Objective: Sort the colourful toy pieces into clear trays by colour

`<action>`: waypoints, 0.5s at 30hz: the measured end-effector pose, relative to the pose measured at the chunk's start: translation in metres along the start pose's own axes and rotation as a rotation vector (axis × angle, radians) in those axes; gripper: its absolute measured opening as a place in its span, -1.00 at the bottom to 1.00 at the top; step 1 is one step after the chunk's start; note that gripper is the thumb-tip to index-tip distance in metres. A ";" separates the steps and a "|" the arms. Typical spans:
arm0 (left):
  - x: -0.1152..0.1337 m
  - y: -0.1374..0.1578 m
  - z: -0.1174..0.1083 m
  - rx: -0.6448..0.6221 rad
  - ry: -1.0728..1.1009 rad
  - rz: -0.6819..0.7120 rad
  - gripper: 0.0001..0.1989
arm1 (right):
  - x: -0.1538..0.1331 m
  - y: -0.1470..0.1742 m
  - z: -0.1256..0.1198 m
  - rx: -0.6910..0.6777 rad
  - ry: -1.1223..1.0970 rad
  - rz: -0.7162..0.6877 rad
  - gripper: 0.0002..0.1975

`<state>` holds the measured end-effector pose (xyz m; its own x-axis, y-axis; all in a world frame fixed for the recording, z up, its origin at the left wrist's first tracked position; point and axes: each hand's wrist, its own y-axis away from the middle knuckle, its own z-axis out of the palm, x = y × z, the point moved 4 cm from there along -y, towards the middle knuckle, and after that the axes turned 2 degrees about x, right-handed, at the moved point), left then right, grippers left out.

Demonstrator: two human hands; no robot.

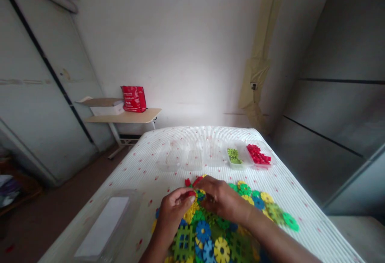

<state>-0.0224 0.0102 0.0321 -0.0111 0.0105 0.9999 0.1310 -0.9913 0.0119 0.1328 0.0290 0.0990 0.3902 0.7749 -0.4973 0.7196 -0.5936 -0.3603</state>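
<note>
My left hand (176,207) pinches a small red plastic piece (190,193) between thumb and forefinger. Just beside it, my right hand (221,199) reaches over the pile with its fingers curled together; whatever they grip is hidden. Another red piece (197,181) shows by the right fingertips, and I cannot tell whether they touch it. Under both hands spreads a heap of plastic building pieces: blue notched discs (203,231), yellow notched discs (221,249), green discs (290,221) and olive-green square lattices (183,243).
Along the table's far side stand clear plastic boxes (192,162); one holds light-green lattices (233,155), another red pieces (258,154). At left lies a clear tray with a white sheet (102,227). Behind, a side table (141,116) bears a red bag (134,99).
</note>
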 end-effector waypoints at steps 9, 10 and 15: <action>0.005 0.004 0.000 -0.064 0.071 -0.040 -0.66 | -0.007 -0.004 0.024 0.037 0.186 -0.125 -0.78; 0.006 0.005 0.000 -0.069 0.086 -0.046 -0.64 | -0.006 -0.005 0.022 0.041 0.175 -0.125 -0.79; 0.012 0.002 -0.017 0.126 0.067 -0.021 -0.51 | 0.027 -0.012 0.003 0.164 0.144 0.150 -0.85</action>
<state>-0.0394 0.0061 0.0438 -0.0809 0.0182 0.9966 0.2530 -0.9667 0.0382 0.1333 0.0565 0.0874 0.5718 0.6916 -0.4412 0.5496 -0.7222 -0.4199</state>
